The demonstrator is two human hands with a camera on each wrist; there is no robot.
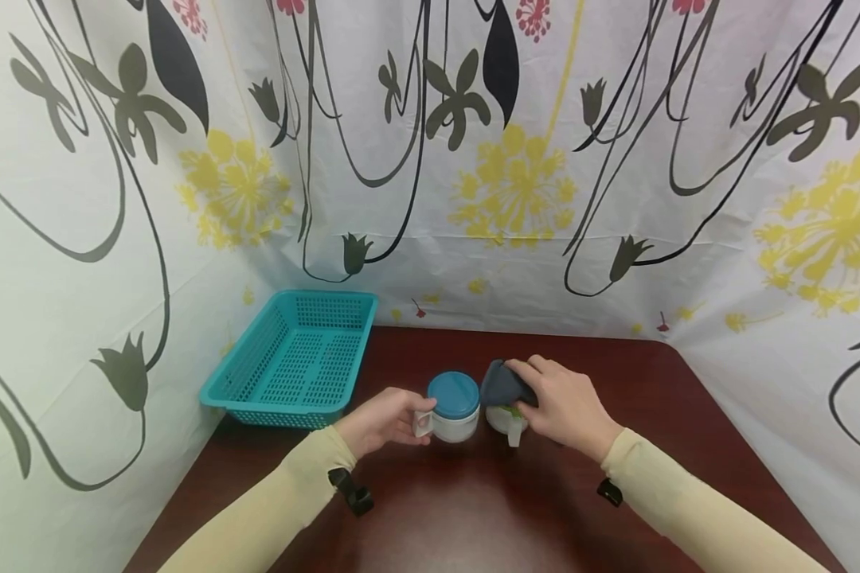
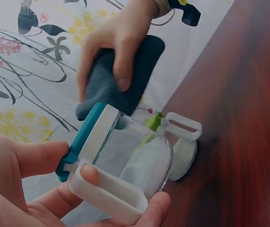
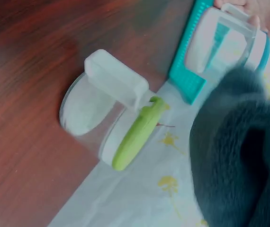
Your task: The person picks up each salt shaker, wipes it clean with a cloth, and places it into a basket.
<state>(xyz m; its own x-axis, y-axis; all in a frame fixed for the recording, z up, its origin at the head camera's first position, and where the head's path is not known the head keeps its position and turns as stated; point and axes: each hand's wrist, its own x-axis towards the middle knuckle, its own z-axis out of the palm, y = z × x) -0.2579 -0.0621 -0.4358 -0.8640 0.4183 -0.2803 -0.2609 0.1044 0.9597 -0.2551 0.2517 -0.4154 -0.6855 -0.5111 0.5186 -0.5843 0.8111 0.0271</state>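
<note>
My left hand [image 1: 387,420] grips the white handle [image 2: 109,194] of a clear jar [image 2: 130,156] with a blue lid [image 1: 455,395]; something white shows in its lower part. In the left wrist view the thumb lies against the lid's edge. My right hand [image 1: 562,404] holds a folded dark grey-blue cloth [image 1: 503,385] close beside that lid. Beneath the cloth stands a second clear jar [image 3: 85,109] on the table, with a green lid [image 3: 137,139] and a white handle [image 3: 116,78]. Whether the blue-lidded jar touches the table, I cannot tell.
A turquoise plastic basket [image 1: 361,350] sits at the table's back left. The dark red wooden table [image 1: 430,509] meets a floral-patterned curtain [image 1: 430,207] behind and at the sides.
</note>
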